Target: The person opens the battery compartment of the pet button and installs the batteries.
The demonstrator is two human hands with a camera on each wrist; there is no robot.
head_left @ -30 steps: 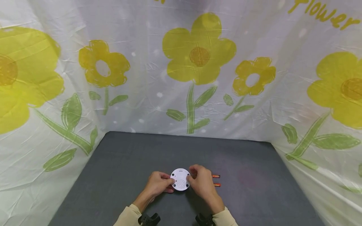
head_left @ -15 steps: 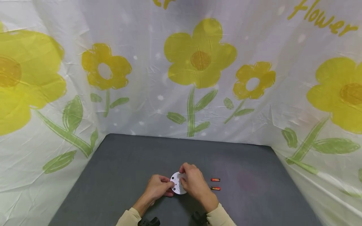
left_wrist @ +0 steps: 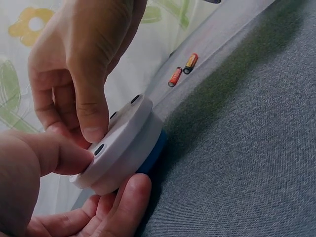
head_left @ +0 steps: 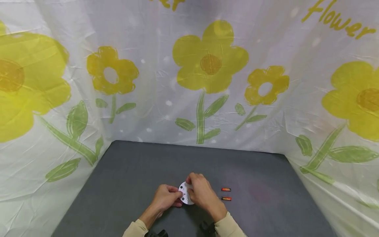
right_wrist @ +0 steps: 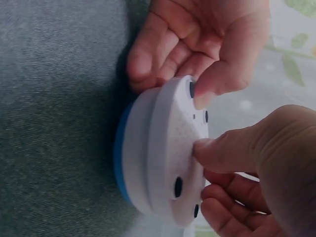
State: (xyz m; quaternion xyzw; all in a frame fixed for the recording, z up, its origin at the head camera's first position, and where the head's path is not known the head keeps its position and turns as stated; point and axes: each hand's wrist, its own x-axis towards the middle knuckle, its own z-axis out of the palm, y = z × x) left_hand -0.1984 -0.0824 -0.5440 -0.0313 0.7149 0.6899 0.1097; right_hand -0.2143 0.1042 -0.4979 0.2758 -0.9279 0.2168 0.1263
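A round white device (head_left: 185, 189) with a blue far side stands at the front middle of the table, its face with small holes and black round feet turned up. My left hand (head_left: 165, 196) pinches its left rim, thumb on the face and fingers underneath. Over the right part of the face, my right hand (head_left: 204, 194) covers much of it. In the right wrist view, the right thumb (right_wrist: 217, 150) presses on the device's face (right_wrist: 180, 133) and the other fingers are curled near it. Whether those fingers grip anything is hidden.
Two red-orange batteries, one farther back (head_left: 226, 189) and one nearer (head_left: 226, 198), lie on the dark grey table (head_left: 142, 164) right of the right hand. A white curtain (head_left: 154, 82) with yellow flowers encloses the back and sides.
My right hand has moved left from the device's right rim onto its face, leaving both batteries fully in sight. The left hand keeps its hold. The head view has tilted slightly.
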